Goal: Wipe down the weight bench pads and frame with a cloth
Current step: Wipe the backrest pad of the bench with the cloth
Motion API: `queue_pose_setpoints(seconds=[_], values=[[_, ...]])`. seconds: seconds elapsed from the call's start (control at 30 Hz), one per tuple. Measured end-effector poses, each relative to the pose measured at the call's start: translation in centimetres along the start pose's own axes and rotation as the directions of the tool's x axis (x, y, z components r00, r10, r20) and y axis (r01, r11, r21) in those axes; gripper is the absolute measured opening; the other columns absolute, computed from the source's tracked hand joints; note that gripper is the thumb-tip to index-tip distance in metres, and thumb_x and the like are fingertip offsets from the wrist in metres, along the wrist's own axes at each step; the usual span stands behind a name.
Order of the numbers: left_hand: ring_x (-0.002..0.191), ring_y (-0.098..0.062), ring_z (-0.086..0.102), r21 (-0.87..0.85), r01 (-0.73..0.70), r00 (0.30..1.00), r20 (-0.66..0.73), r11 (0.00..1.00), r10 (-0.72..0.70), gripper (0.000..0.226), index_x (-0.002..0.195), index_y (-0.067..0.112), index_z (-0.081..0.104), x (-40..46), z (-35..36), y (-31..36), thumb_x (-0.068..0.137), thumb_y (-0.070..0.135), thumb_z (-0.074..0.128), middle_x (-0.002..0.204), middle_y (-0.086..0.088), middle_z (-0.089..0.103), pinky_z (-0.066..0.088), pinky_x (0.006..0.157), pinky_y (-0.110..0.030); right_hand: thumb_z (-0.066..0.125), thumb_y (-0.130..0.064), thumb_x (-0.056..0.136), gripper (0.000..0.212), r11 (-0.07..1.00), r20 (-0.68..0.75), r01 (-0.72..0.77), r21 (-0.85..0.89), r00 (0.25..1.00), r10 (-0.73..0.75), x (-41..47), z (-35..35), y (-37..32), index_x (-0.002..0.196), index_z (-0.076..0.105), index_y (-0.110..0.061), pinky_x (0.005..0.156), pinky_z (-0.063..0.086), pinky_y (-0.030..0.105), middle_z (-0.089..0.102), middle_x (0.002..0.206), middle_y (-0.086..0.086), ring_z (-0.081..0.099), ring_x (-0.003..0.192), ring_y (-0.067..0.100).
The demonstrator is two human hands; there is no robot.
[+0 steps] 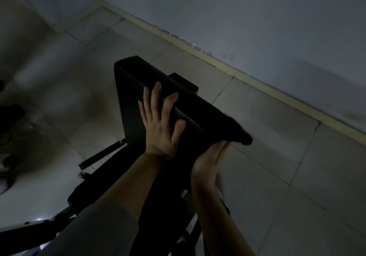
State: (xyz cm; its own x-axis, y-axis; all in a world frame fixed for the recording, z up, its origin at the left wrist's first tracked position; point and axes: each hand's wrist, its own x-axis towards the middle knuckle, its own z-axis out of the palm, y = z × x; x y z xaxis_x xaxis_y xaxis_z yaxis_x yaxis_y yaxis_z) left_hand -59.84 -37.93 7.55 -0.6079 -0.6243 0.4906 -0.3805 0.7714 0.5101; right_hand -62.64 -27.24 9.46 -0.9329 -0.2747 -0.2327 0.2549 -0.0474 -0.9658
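The black back pad point(130, 89) of the weight bench rises at a slant in the middle of the dim head view. My left hand point(158, 123) lies flat on the pad's top face, fingers spread, holding nothing. My right hand point(210, 160) presses a dark cloth point(223, 129) against the pad's right side edge, near its stitched seam. The cloth's loose corner sticks out to the right. Black frame tubes point(103, 154) run below the pad at the lower left, partly hidden by my forearms.
Pale floor tiles point(277, 156) surround the bench. A grey wall with a yellowish skirting strip point(217, 61) runs diagonally behind it. Dark shapes, too dim to name, sit at the left edge point(10, 115). More frame bars point(29, 234) cross the bottom left.
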Motion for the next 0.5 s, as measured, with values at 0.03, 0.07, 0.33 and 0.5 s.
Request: queue_pose_setpoints(seconds=[0.03,0.07,0.33,0.5], values=[[0.144,-0.026,-0.004,-0.006,0.001,1.000,0.001,1.000,-0.001,0.052,0.135,0.032,0.021,0.0,-0.1,0.0,0.092,0.059,0.009,0.151,-0.007,0.012,0.005,0.113,-0.061,0.030,-0.055,0.094,0.031,0.990,0.026,0.127,-0.057,0.992,-0.126,0.6,0.3,-1.8,0.123,0.036,-0.048,0.096,0.043,0.022,0.048,0.125,-0.017,0.048,0.124,0.012],[0.144,-0.025,-0.005,-0.008,0.010,1.000,0.004,1.000,-0.010,0.053,0.135,0.031,0.022,-0.1,-0.1,0.0,0.092,0.058,0.008,0.152,-0.006,0.011,0.004,0.113,-0.060,0.031,-0.052,0.095,0.031,0.971,0.085,0.227,-0.075,0.972,-0.220,1.2,0.4,-3.0,0.121,0.044,-0.041,0.095,0.045,0.027,0.051,0.125,-0.009,0.051,0.119,0.015],[0.145,-0.020,-0.011,-0.035,0.051,0.997,0.058,0.998,-0.049,0.051,0.145,0.041,0.005,-0.4,-0.5,0.1,0.095,0.052,0.003,0.156,0.001,0.002,-0.005,0.116,-0.053,0.027,-0.047,0.097,0.049,0.728,0.358,0.538,-0.426,0.839,-0.410,2.1,-1.8,-3.1,0.131,0.047,-0.018,0.105,0.041,0.035,0.041,0.138,-0.003,0.041,0.129,0.012],[0.147,-0.024,-0.003,-0.144,0.132,0.991,-0.002,0.981,-0.134,0.057,0.149,0.030,0.006,-0.2,-1.2,-0.1,0.097,0.051,0.012,0.159,0.000,-0.002,-0.003,0.119,-0.043,0.031,-0.043,0.099,0.047,0.424,0.536,0.732,-0.534,0.680,-0.500,1.9,-2.7,-2.9,0.136,0.040,-0.016,0.107,0.039,0.046,0.035,0.146,0.004,0.030,0.138,0.026]])
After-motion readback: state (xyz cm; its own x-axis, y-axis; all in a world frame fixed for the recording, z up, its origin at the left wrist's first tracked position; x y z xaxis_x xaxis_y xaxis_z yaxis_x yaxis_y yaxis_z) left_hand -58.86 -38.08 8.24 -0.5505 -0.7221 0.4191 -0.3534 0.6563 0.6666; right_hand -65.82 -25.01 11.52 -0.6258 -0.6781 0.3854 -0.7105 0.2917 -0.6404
